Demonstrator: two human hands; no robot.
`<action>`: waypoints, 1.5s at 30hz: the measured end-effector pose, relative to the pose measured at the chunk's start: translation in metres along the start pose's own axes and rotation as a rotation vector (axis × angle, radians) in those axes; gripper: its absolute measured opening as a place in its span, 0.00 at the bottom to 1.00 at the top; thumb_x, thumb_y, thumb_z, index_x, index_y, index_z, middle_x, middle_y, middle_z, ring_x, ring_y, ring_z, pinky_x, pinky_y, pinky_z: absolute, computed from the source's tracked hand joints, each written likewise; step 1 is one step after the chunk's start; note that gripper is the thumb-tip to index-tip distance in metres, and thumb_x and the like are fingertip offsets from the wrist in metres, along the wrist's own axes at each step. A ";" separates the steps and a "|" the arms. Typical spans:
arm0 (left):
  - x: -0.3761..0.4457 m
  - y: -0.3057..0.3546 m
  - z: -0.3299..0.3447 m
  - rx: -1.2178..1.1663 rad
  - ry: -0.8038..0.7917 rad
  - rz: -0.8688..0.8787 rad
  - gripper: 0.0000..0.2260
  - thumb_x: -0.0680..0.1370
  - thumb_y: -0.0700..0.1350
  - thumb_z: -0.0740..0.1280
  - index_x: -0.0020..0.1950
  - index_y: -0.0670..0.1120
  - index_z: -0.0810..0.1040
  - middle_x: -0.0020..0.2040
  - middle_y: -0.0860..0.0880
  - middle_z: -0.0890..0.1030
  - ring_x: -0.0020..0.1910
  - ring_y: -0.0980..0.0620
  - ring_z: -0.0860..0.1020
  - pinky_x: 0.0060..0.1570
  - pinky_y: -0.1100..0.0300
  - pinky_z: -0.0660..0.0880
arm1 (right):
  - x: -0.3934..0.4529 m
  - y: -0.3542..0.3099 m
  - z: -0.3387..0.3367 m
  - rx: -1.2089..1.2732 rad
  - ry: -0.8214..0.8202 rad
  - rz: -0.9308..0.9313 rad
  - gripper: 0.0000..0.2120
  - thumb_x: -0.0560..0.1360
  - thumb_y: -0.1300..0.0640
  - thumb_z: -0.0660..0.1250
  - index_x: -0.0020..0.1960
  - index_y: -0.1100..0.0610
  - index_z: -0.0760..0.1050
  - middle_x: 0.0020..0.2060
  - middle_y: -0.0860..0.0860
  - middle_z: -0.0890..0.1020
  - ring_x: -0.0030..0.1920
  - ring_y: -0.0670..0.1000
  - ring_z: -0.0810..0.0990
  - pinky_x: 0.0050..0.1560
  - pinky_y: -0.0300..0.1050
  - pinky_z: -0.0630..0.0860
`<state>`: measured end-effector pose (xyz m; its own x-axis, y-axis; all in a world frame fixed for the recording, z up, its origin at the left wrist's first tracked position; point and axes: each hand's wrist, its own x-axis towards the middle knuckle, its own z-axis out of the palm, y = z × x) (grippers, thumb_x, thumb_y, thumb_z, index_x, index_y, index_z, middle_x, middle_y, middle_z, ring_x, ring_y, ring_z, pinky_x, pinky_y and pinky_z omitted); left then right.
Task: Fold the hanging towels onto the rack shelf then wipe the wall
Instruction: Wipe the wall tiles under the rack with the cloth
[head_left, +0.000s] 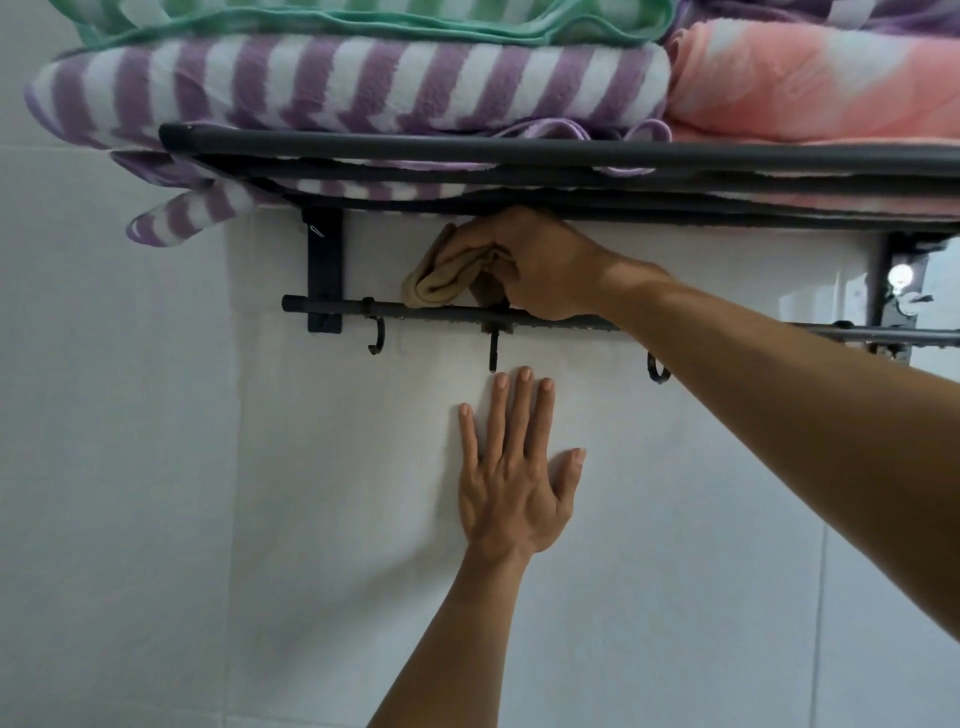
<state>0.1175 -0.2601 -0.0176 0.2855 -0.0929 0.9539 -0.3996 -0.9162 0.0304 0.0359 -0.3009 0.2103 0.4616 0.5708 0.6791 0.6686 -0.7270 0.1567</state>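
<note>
- Tan cloth (447, 275), bunched, is clenched in your right hand (545, 265) and pressed to the wall (156, 467) in the narrow band between the rack shelf (467, 150) and the lower rail (332, 306).
- Your left hand (514, 467) lies flat and released on the tile below the rail, fingers spread, grasping nothing (it looks like a brace).
- Folding looks done: the purple striped towel (337, 83), green towel (363, 21) and pink towel (810, 88) sit stacked on the shelf; nothing hangs from the rail or its hooks (376, 338).
- One corner of the striped towel droops off the shelf's left end, beside the bracket (324, 270); you may want to tuck it in.
- Wiping is under way, by my reading. How much wall is already clean can't be told from the tile surface.
- Left to do, likely: the rest of the band under the shelf, then the open tile below.
- Edges: shelf underside just above your knuckles, rail touching or just under the heel of the right hand, centre hook directly below it. Short sideways strokes only in there.
- Open room: wide bare tile below the rail and to the left; the right bracket (904, 280) closes off the far end.
</note>
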 end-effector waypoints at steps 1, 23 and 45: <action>0.000 0.000 0.000 0.004 -0.001 0.001 0.33 0.83 0.62 0.53 0.83 0.47 0.49 0.83 0.46 0.46 0.82 0.46 0.45 0.77 0.37 0.48 | -0.003 0.003 0.001 0.023 0.024 -0.009 0.16 0.78 0.71 0.61 0.60 0.60 0.82 0.55 0.58 0.85 0.50 0.45 0.83 0.53 0.32 0.75; 0.000 -0.001 0.002 0.023 0.032 0.010 0.34 0.82 0.62 0.54 0.83 0.47 0.50 0.83 0.46 0.48 0.82 0.46 0.46 0.77 0.36 0.49 | -0.039 0.008 -0.031 -0.078 -0.177 0.114 0.15 0.83 0.57 0.63 0.67 0.47 0.78 0.64 0.42 0.81 0.62 0.43 0.77 0.67 0.35 0.69; 0.001 -0.002 0.003 0.009 0.077 0.034 0.33 0.82 0.61 0.55 0.82 0.46 0.52 0.83 0.45 0.50 0.82 0.45 0.48 0.78 0.37 0.47 | -0.109 0.024 -0.055 -0.134 0.115 0.309 0.13 0.83 0.53 0.62 0.64 0.49 0.81 0.58 0.44 0.82 0.58 0.47 0.77 0.59 0.38 0.71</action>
<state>0.1210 -0.2594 -0.0176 0.2035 -0.0941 0.9745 -0.4003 -0.9164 -0.0048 -0.0303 -0.4018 0.1797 0.5562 0.2751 0.7842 0.4217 -0.9065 0.0189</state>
